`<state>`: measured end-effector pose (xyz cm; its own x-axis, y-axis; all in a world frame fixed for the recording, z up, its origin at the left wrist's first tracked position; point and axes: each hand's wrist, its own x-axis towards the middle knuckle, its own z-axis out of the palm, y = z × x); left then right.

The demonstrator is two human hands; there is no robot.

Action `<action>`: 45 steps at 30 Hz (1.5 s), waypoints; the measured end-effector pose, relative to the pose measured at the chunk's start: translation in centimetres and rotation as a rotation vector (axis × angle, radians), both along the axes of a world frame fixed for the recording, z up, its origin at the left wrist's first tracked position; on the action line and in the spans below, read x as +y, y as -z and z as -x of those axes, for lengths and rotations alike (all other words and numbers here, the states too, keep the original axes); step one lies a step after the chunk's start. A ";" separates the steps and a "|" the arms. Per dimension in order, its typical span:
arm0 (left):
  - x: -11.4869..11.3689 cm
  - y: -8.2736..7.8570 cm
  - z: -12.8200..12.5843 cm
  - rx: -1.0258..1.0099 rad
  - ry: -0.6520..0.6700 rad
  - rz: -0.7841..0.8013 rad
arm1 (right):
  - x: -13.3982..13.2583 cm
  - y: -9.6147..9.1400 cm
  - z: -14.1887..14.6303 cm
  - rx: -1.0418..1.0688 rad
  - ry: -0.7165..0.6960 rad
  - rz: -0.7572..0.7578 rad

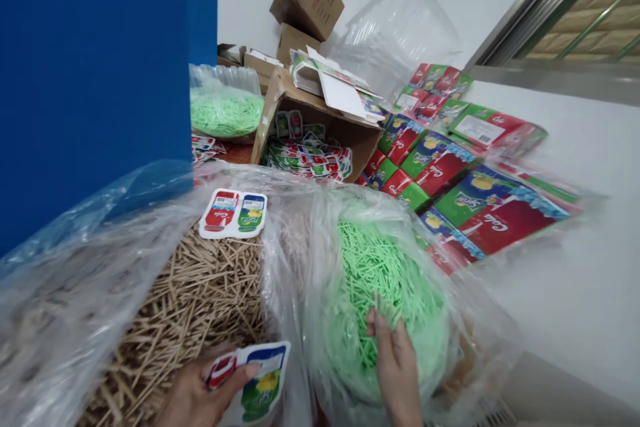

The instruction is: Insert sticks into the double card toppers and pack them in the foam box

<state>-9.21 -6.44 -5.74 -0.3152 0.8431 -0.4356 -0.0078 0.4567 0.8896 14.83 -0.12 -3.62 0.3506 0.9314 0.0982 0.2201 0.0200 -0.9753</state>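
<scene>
gripping a cola-and-lemon printed card (263,383), the left hand (203,387) is over brown sticks (200,287); the right hand (395,353), narrowly curled, meets green sticks (370,257), its hold unclear.

I'm counting one left hand (197,387), one right hand (399,363), one held card (269,383), one resting card (234,213), two green-stick bags (430,347), one brown-stick bag (100,280).

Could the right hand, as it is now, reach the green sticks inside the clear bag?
Probably yes: the right hand is right over the green sticks, and the clear bag appears open there, with nothing visible blocking.
</scene>
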 end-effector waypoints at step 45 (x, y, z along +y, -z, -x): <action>-1.1 1.6 -2.5 0.688 0.457 -0.819 | -3.9 1.1 8.1 0.290 -0.404 0.171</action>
<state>-6.75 -7.50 -7.32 0.1330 0.8894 0.4374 0.6088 -0.4215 0.6720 6.70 -4.06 -4.69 -0.0499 0.9922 -0.1144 -0.0517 -0.1170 -0.9918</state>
